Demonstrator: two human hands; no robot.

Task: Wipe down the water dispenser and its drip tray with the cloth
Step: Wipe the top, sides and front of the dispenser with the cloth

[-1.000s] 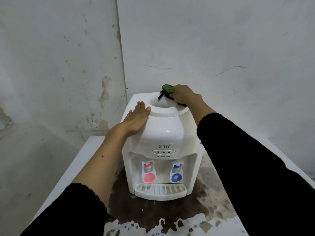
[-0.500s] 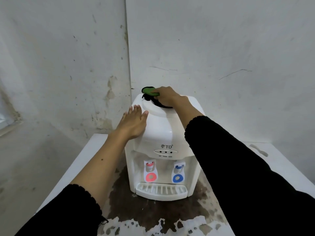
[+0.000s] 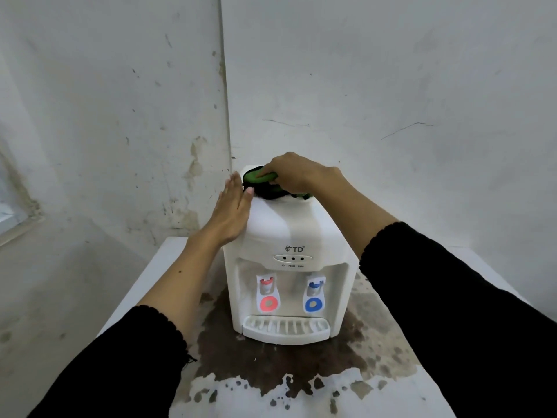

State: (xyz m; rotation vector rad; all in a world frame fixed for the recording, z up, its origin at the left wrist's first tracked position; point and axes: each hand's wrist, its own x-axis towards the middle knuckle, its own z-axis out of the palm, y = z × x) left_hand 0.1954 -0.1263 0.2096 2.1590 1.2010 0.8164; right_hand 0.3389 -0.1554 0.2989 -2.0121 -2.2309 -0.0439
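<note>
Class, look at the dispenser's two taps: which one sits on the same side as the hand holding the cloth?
The blue tap. It sits under the right hand, which grips the green cloth on top; the red tap sits below the flat left hand.

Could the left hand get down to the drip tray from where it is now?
Probably yes. The left hand lies flat on the dispenser's upper left side and holds nothing, and the drip tray juts out at the front base with nothing over or before it. The right hand holds the cloth up top.
</note>
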